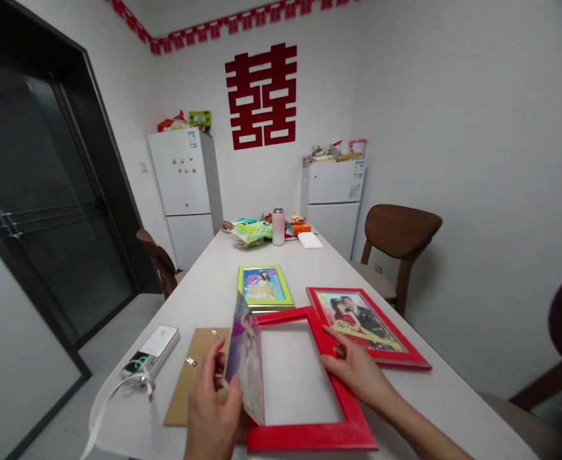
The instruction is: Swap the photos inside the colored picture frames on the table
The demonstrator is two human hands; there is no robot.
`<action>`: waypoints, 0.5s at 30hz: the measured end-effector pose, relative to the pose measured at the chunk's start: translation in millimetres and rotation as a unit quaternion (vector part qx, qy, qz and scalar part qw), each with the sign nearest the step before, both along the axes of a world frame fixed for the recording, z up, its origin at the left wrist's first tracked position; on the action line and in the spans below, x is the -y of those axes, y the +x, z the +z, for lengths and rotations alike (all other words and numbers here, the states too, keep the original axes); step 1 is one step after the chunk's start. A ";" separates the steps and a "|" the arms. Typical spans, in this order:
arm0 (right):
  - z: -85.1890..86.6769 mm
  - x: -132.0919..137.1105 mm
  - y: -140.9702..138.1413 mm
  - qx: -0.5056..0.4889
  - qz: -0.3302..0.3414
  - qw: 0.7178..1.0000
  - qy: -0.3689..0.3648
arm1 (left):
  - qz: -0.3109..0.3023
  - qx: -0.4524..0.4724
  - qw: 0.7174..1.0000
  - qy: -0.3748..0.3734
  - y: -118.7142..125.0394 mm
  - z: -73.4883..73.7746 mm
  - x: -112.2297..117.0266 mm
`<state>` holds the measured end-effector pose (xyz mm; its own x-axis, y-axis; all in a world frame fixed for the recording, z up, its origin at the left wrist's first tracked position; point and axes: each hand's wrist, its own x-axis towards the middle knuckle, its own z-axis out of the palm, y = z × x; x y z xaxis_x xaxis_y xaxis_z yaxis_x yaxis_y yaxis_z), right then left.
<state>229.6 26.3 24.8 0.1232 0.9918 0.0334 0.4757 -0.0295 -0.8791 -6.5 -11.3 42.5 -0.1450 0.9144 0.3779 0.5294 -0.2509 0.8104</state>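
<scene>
My left hand [212, 409] pinches the lower edge of a photo print [246, 354], which stands tilted up over the left side of an empty red frame [310, 434]. My right hand [355, 370] rests on the red frame's right rail, fingers closed around it. A brown frame backing board [189, 377] with metal clips lies flat to the left, partly under my left hand. Beyond lie a green frame [264, 287] with a picture and a second red frame [370, 326] holding a picture.
A white power bank [152, 351] with a cable lies near the table's [214, 281] left edge. A bottle [278, 226], bags and boxes crowd the far end. Wooden chairs [396, 243] flank the table. Two white fridges [185, 191] stand against the back wall.
</scene>
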 end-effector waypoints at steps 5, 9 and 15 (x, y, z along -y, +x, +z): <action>-20.4 -4.1 7.7 0.193 -0.007 0.981 0.023 | 0.017 0.017 0.996 -0.081 -37.2 -31.6 -2.2; -23.4 -3.3 6.0 0.272 0.012 0.962 0.025 | 0.030 -0.072 0.995 -0.064 -43.8 -52.0 -0.5; -25.6 -2.2 5.5 0.346 0.022 0.938 0.018 | 0.027 -0.246 0.969 -0.015 -48.1 -55.6 0.1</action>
<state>235.1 28.6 -0.8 0.0179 0.9921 0.1243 0.9325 0.0283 -0.3601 -54.7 -11.4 -13.1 -0.0013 0.9223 0.3865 0.8648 -0.1930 0.4636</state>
